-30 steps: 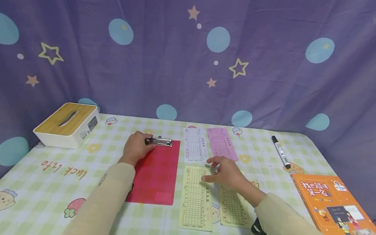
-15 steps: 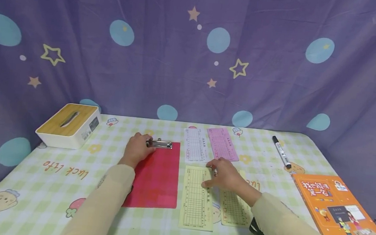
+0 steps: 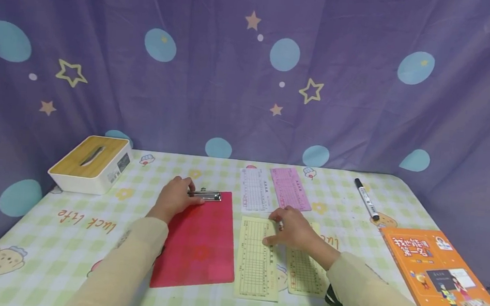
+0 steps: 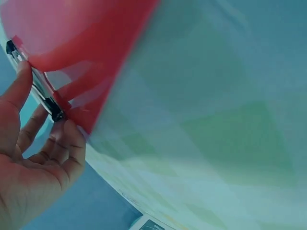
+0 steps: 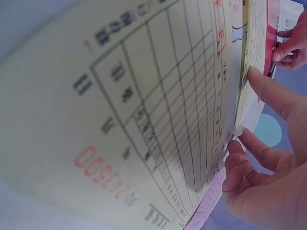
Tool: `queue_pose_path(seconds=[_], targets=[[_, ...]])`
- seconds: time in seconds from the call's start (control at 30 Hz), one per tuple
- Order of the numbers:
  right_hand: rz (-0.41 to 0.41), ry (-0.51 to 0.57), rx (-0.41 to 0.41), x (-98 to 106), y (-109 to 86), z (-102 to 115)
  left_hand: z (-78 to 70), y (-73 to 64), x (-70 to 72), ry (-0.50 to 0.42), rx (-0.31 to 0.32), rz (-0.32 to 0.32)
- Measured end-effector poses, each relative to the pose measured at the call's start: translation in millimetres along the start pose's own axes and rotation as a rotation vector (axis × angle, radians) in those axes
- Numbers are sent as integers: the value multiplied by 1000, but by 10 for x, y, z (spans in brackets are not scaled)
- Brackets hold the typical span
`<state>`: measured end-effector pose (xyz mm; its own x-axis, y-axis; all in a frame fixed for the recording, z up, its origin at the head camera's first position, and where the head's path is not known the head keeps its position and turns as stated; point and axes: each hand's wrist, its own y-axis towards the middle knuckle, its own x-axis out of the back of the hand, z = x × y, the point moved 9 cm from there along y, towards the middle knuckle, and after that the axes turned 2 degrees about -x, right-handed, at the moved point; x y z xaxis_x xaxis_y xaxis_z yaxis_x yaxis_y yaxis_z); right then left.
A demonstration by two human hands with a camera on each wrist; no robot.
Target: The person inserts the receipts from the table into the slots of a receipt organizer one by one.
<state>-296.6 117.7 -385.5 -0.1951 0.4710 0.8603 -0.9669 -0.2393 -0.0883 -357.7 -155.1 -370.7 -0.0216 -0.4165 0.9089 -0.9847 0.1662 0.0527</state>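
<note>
My left hand (image 3: 174,196) grips the metal clip (image 3: 208,196) at the far end of a red clipboard (image 3: 203,246). In the left wrist view the thumb (image 4: 21,79) lies on the clip, with the other fingers around its end. To the right, my right hand (image 3: 294,229) pinches the upper right corner of a yellow receipt form (image 3: 257,261) lying beside the clipboard. The right wrist view has the thumb (image 5: 256,79) on the form's face and the other fingertips at its far edge. A second yellow receipt form (image 3: 306,272) lies partly under the right hand and wrist.
A white form (image 3: 255,189) and a pink form (image 3: 291,188) lie behind the yellow ones. A black-and-white marker (image 3: 367,199) and an orange book (image 3: 443,282) are at the right. A tissue box (image 3: 91,164) stands at the back left.
The clipboard has slid toward me and turned slightly, its near edge swinging leftward, with my left hand on the clip. My right thumb has come down a little on the yellow form.
</note>
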Motion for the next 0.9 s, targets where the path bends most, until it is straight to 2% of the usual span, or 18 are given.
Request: queue_pose_path(seconds=[0.27, 0.8, 0.9], targets=[[3, 0, 2, -1, -12, 8, -1, -29, -4, -3, -69, -19], [11, -23, -14, 15, -28, 28, -96, -31, 4, 77, -224, -82], [11, -29, -13, 18, -25, 24, -108, -34, -7, 92, -237, -81]])
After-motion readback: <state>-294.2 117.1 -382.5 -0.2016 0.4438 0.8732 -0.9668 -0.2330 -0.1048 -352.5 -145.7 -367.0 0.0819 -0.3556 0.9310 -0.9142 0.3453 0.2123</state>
